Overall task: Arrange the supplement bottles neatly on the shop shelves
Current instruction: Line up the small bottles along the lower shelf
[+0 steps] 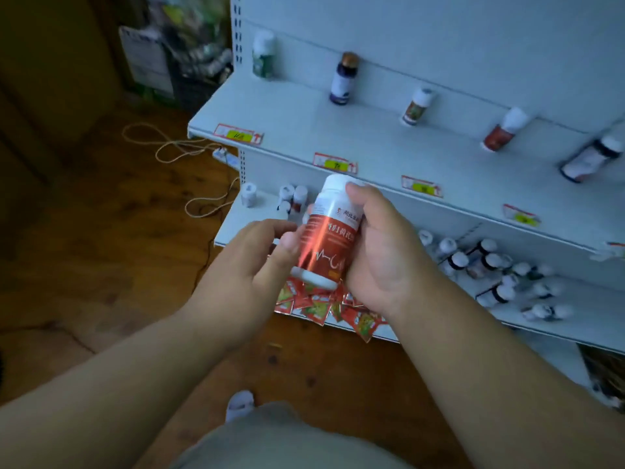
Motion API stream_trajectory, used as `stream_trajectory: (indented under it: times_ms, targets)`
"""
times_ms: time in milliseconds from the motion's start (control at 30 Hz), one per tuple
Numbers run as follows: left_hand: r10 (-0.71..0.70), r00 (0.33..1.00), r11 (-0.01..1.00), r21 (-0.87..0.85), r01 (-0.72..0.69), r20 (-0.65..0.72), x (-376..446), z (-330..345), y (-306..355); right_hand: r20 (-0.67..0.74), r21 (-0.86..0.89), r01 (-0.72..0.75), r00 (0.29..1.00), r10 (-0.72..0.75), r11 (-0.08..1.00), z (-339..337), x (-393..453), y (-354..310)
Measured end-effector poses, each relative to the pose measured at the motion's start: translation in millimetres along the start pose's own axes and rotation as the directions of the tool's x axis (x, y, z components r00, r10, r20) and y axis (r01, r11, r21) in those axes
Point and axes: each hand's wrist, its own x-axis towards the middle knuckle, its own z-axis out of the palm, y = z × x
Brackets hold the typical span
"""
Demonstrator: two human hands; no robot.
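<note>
Held bottle: a red-labelled supplement bottle [329, 231] with a white cap was up in front of the shelves, tilted slightly, cap toward the upper shelf edge.
Right grip: the right hand [378, 252] was closed around the bottle's right side, thumb up near the cap.
Left grip: the left hand [257, 262] touched the bottle's left side with thumb and fingertips; fingers were loosely bent, and I cannot tell if they truly clasped it.
Upper shelf: the white upper shelf [372, 147] carried five spaced bottles in a row: a green-labelled bottle [263, 55], a dark purple bottle [343, 79], a small white-capped bottle [416, 106], a red-brown bottle [504, 130] and a dark bottle [590, 159] at the far right.
Price tags: red and yellow price tags [334, 163] sat along the upper shelf's front edge.
Lower shelf: the lower shelf [575, 319] held a loose cluster of white-capped bottles [500, 269] to the right, and a few small bottles [291, 196] at the left behind the hands.
Sachets: red foil sachets [321, 306] lay at the lower shelf's front, below the held bottle.
Floor: a wooden floor [101, 231] with a pale cord [176, 150] lay left of the shelves.
</note>
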Motion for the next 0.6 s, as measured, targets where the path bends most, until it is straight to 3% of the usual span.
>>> stream_trajectory:
  times_ms: [167, 300, 600]
  targets:
    - [0.121, 0.986, 0.992, 0.019, -0.124, 0.116, 1, 41, 67, -0.063, -0.056, 0.291, 0.954, -0.295, 0.955, -49, -59, -58]
    - [0.196, 0.946, 0.976, 0.044, -0.215, 0.259, -5, 91, 120, -0.109, 0.053, 0.437, 0.896, -0.43, 0.898, -102, -113, -86]
    - [0.41, 0.835, 0.879, 0.084, -0.469, 0.367, -37, 262, 210, -0.232, -0.075, 0.56, 0.795, -0.561, 0.825, -262, -220, -139]
